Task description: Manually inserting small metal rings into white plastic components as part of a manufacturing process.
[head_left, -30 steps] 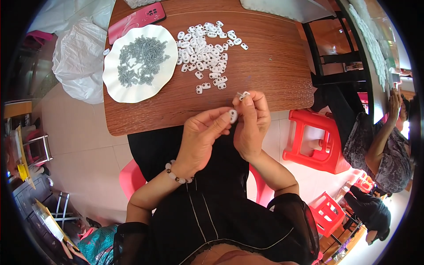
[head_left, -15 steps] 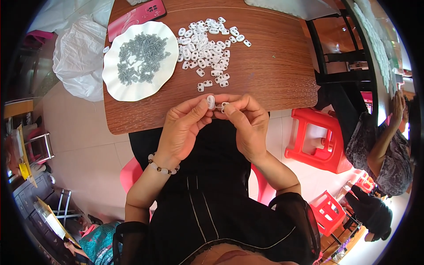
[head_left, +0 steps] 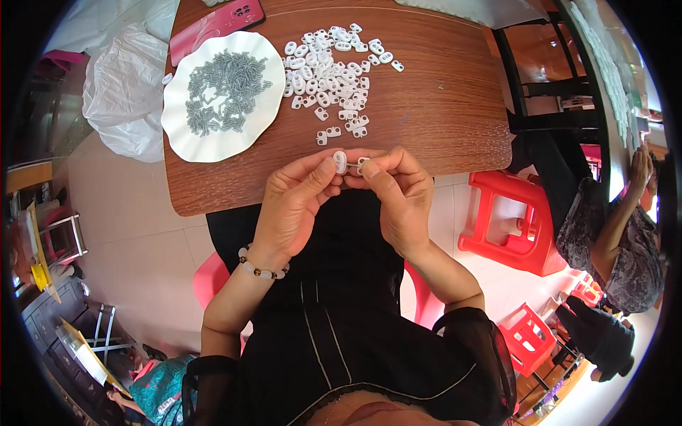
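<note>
Just over the table's near edge, my left hand [head_left: 298, 192] pinches an oval white cord-lock shell [head_left: 340, 162] between thumb and fingers. My right hand [head_left: 399, 195] faces it, gripping a smaller white cord-lock piece [head_left: 363, 165] with a hole in it. A thin metal spring [head_left: 352, 165] bridges the short gap between the two pieces. Beyond my hands lies a loose pile of white cord-lock parts [head_left: 328, 78], both oval shells and small holed pieces. To its left, a white wavy-rimmed plate [head_left: 181, 135] carries a heap of small grey springs [head_left: 226, 89].
The brown wooden table [head_left: 440, 135] bears all this, with a pink phone [head_left: 213, 30] behind the plate. A white plastic bag [head_left: 124, 99] is at the left. On the right stand a red stool [head_left: 508, 227] and a seated person [head_left: 618, 241]; others are farther off.
The small piece in my right hand and the spring show more clearly between my fingers, with a slightly wider gap to the shell. My hands have otherwise barely moved.
</note>
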The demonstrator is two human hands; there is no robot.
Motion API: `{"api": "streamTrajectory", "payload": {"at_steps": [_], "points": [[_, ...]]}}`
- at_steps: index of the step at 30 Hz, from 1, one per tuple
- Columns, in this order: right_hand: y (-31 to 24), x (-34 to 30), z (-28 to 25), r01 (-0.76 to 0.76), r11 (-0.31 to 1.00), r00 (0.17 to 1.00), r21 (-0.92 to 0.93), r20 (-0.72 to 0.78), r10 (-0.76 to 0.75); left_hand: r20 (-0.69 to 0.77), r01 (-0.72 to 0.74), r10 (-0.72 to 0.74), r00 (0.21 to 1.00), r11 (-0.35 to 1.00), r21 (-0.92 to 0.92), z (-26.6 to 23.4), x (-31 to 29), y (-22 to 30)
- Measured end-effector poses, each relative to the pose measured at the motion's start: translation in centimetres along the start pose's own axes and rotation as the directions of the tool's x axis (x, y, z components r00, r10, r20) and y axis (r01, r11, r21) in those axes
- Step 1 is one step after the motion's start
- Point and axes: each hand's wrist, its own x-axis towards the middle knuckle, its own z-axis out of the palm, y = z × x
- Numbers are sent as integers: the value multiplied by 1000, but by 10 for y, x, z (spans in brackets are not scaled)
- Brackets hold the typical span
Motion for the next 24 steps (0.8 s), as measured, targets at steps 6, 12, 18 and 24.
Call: {"api": "streamTrajectory", "payload": {"at_steps": [6,12,18,24], "points": [[0,0,1,2,1000,1000,-4,-5,-2,-39,-12,11,999,999,-31,-3,1,-4],[0,0,1,0,1000,1000,-21,-4,0,-26,-1,2,1000,1000,21,-5,1,-6],[2,0,2,16,998,1000,-58,-21,-17,-49,-69,73,996,995,77,0,-1,-6],[3,-2,4,16,999,1000,-28,-1,-16,-71,-195,210,975,964,179,3,-5,-8]]}}
